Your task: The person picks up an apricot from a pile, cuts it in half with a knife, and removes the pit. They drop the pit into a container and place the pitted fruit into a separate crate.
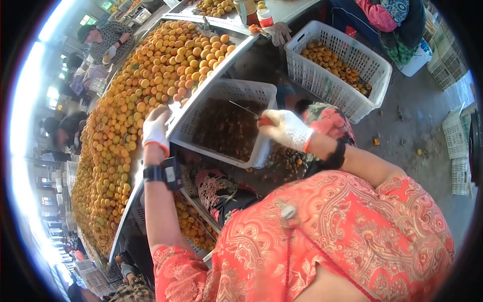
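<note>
My left hand (156, 127), in a white glove with an orange cuff, is at the metal table's edge, against the heap of orange apricots (166, 65). Its fingers are blurred and bent over the fruit, so whether one is gripped cannot be made out. My right hand (288, 129), also gloved, is closed round the red handle of a knife (245, 107). The thin blade points up and left, over a white plastic crate (261, 90) below the table edge. Dark brown pits and wet scraps lie inside this crate.
Another white crate (329, 85) at the upper right holds cut apricot pieces (337, 63). A red-and-white jar (264, 18) and a grey glove (277, 33) are at the table's far end. More halves (193, 226) lie below my left arm. Other people work around the table.
</note>
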Demonstrator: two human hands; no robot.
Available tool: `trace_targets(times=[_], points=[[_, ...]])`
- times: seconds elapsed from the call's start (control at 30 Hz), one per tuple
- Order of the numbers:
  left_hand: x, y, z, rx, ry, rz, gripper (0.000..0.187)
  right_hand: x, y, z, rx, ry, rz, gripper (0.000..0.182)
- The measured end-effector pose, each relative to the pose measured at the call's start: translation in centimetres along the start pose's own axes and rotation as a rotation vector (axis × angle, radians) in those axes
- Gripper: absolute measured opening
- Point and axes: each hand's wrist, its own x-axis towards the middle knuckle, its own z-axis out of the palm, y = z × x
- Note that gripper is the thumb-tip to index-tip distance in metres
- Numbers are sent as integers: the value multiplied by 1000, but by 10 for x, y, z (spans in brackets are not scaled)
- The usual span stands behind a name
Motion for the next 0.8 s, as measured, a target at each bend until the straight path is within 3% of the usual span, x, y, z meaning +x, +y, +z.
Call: trace_targets(times=[0.1, 0.13, 0.3, 0.47, 0.57, 0.63, 0.77, 0.8], points=[[56, -31, 32, 403, -58, 172, 32, 4, 14, -5, -29, -9, 16, 26], [69, -34, 38, 403, -60, 165, 32, 5, 21, -7, -13, -14, 25, 26], [117, -44, 57, 804, -201, -108, 41, 16, 38, -8, 22, -55, 103, 27], [133, -65, 63, 817, -112, -134, 37, 23, 43, -1, 39, -59, 109, 27], [123, -62, 64, 684, -33, -124, 33, 22, 40, -3, 67, -53, 85, 28], [98, -37, 62, 41, 61, -3, 31, 20, 37, -7, 77, -9, 46, 25], [17, 22, 56, -721, -178, 56, 44, 20, 32, -8, 153, 53, 18, 22], [-2, 31, 56, -766, -206, 67, 49, 19, 21, -11, 162, 46, 11, 21]])
